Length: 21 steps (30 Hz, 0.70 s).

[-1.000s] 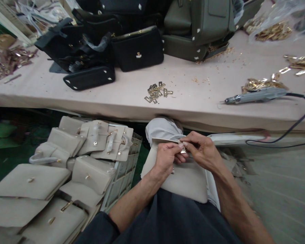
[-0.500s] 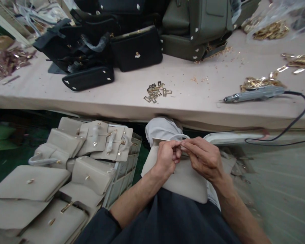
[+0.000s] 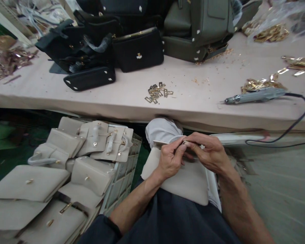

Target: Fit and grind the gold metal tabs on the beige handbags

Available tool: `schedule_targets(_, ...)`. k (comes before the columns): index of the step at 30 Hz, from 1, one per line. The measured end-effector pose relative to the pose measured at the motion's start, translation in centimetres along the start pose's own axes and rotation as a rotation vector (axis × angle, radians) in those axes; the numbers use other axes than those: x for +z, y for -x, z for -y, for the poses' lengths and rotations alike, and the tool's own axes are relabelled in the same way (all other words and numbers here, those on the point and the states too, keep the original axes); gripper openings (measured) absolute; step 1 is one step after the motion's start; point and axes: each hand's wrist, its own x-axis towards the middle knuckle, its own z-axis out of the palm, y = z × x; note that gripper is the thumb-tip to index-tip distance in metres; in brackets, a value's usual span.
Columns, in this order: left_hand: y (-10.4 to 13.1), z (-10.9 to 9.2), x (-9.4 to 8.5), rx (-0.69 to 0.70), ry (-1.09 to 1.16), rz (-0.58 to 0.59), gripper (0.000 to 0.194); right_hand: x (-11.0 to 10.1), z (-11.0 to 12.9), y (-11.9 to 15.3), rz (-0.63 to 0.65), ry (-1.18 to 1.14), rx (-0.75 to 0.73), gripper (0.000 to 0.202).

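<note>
A beige handbag (image 3: 185,183) lies on my lap, below the table's front edge. My left hand (image 3: 170,161) and my right hand (image 3: 209,154) meet at the bag's top edge, fingertips pinched together on a small gold metal fitting (image 3: 185,142). The fitting is mostly hidden by my fingers. White stuffing (image 3: 162,130) pokes out of the bag's far end.
A crate (image 3: 122,179) at my left holds several beige handbags (image 3: 94,149). On the table (image 3: 193,105) lie a small heap of gold fittings (image 3: 157,92), a corded grey electric screwdriver (image 3: 254,96), black bags (image 3: 96,54), an olive bag (image 3: 200,27) and more gold hardware (image 3: 261,84).
Both hands stayed at the bag's top edge; the fingers shifted their pinch on the fitting and the hands rose slightly compared with half a second ago.
</note>
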Motion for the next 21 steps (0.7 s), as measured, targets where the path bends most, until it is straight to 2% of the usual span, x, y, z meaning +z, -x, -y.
schedule_targets(6,-0.6,1.9,0.5,0.025,0.003,-0.1,0.042,0.1,-0.8,0.0,-0.017,-0.06,0.065,0.02)
schedule_targets(13,-1.5,2.5,1.3,0.031,0.007,-0.107,0.039,-0.1,-1.8,0.0,-0.023,-0.034,0.098,0.023)
schedule_targets(18,-1.7,2.5,1.6,0.0,0.006,-0.105,0.039,0.7,-2.5,0.0,-0.123,-0.025,0.137,0.024)
schedule_targets(21,-2.0,2.6,1.8,-0.043,0.029,-0.093,0.037,1.5,-2.6,-0.4,-0.241,-0.032,0.225,0.029)
